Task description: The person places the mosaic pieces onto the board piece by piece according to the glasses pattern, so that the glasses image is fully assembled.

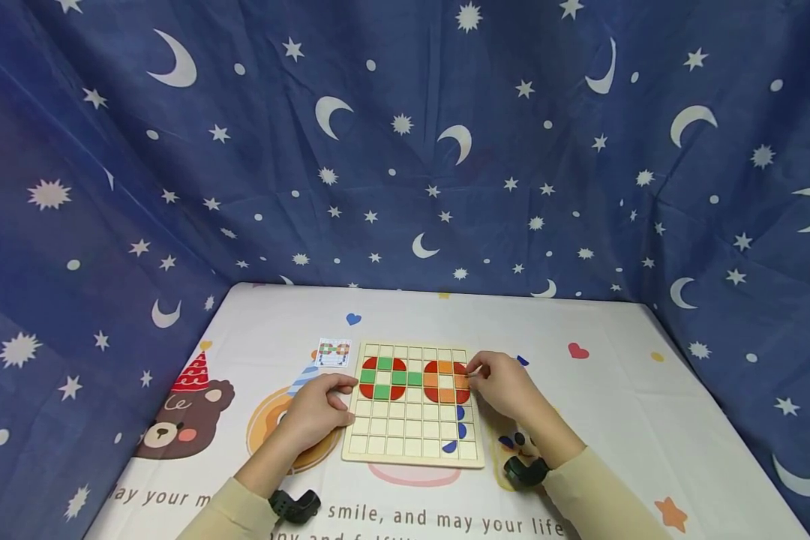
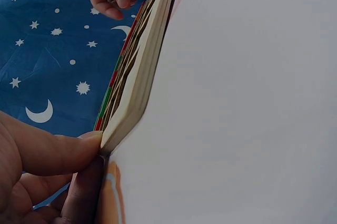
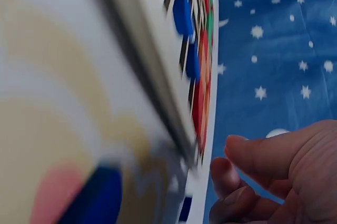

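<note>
A wooden grid board [image 1: 412,459] lies on the table. Red quarter-round and green square tiles [image 1: 382,391] form a ring on its left, and red and orange tiles [image 1: 447,394] form another on its right. A green tile [image 1: 415,379] sits between them. Several blue half-round tiles [image 1: 462,430] lie low on the right. My left hand [image 1: 313,415] rests against the board's left edge, its thumb [image 2: 68,153] touching the board. Beside the right ring, my right hand [image 1: 506,384] has thumb and forefinger close together; no tile shows between them in the right wrist view.
A small pattern card [image 1: 333,352] lies beyond the board's upper left corner. One loose blue piece [image 1: 523,361] is behind my right hand, and another [image 1: 506,442] is near my right wrist. A printed cloth [image 1: 601,420] covers the table; a starry blue curtain [image 1: 391,225] hangs behind.
</note>
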Motion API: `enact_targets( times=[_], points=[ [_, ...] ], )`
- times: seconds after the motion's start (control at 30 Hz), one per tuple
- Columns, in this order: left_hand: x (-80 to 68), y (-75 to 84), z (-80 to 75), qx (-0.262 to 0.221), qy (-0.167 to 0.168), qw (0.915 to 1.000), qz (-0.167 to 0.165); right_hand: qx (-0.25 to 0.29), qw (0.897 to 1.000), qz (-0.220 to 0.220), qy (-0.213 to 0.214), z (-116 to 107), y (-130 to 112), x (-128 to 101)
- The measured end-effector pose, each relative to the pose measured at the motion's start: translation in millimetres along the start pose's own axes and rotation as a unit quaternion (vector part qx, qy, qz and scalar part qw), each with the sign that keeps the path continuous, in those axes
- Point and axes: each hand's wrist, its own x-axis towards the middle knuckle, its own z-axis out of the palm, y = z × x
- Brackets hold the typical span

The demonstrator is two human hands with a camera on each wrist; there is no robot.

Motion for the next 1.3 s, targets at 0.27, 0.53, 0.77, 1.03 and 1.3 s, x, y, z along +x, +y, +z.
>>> enact_targets(
  times=[0.27, 0.53, 0.77, 1.03, 1.3],
  points=[
    [-1.5, 1.7, -0.7, -0.002, 0.0, 1.0, 0.0, -0.018, 0.999, 0.034, 0.021, -18, 35, 4],
    [-4.2, 3.1, -3.1, -0.006, -0.001, 1.0, 0.002, -0.029, 0.996, 0.039, 0.078, -34, 66, 11],
    [-3.8, 3.9, -3.0, -0.008, 0.0, 1.0, 0.003, -0.018, 0.995, 0.071, 0.075, -39, 76, 21],
    [-2.1, 1.4, -0.4, -0.01, 0.001, 1.0, -0.001, -0.016, 0.998, 0.058, 0.029, -39, 82, 27],
    [-1.5, 2.0, -0.5, -0.008, 0.0, 1.0, -0.001, -0.013, 0.998, 0.051, 0.015, -36, 78, 32]
  ],
)
